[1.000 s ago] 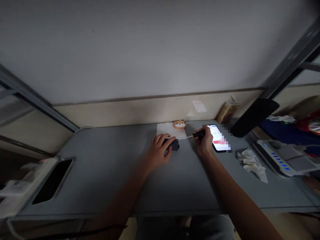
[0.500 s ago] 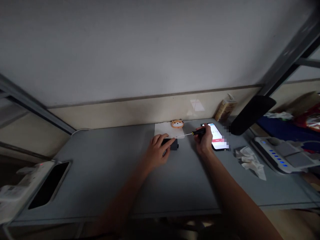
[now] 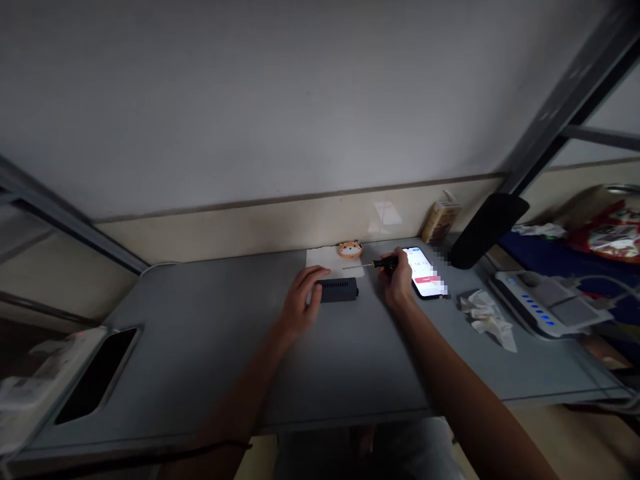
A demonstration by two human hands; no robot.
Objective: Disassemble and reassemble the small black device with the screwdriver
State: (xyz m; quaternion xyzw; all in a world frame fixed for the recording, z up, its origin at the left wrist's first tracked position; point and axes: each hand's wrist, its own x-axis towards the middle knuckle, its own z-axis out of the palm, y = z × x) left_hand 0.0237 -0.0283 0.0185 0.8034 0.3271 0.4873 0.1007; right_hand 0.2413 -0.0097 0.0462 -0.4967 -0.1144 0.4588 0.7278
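Note:
On the grey table lies a dark grey box with a row of vent slots along its top and a small black knob at its right end. My left hand is at the box's left end, thumb and fingers closed around it. A screwdriver with a black and yellow handle is gripped in my right hand. Its thin metal shaft points left, apart from the box, over a sheet of white paper. An orange and white animal-face case sits at the paper's back right.
Right of my right hand lies a lit phone. Beyond it are a drink carton, a black cylinder-like object, crumpled tissue and a white power strip. A dark-screened tablet or phone lies far left. A wall borders the back.
My left hand has drawn back to the left, uncovering the box's vented top. The screwdriver tip no longer sits at the box's back edge. The view has shifted slightly.

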